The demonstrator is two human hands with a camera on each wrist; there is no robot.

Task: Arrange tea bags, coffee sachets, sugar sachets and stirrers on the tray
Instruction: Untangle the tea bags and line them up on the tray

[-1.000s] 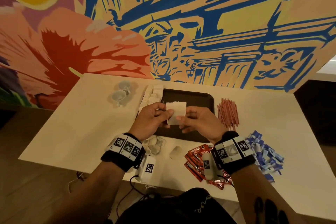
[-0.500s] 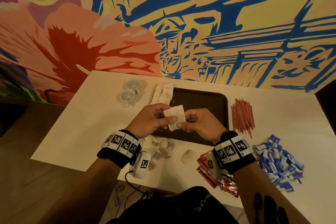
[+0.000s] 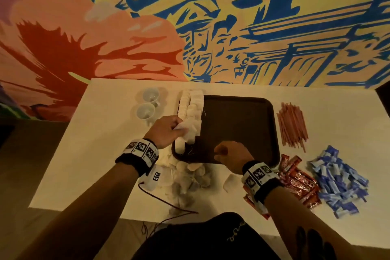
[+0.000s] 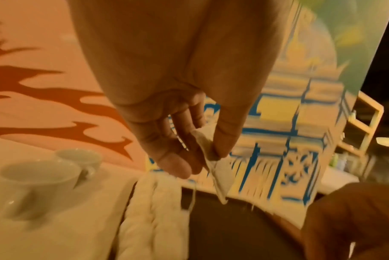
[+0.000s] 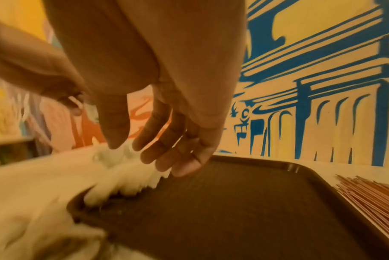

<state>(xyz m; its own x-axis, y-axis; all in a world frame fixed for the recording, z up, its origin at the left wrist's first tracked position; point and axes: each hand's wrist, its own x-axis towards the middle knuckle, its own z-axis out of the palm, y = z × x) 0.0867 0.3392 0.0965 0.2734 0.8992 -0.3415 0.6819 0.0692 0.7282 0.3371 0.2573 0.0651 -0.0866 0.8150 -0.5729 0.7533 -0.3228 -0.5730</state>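
Observation:
A dark brown tray lies on the white table, with rows of white tea bags lined along its left edge. My left hand pinches one white tea bag between thumb and fingers over those rows; the pinch shows in the left wrist view. My right hand hovers over the tray's near edge, fingers loosely curled and holding nothing. Loose tea bags are heaped in front of the tray.
Reddish stirrers lie right of the tray. Red coffee sachets and blue sugar sachets are piled at the near right. Two white cups stand left of the tray. A painted wall rises behind the table.
My right hand let go of the tea bag and dropped back toward the tray's near edge. My left hand carried the bag left to the rows on the tray.

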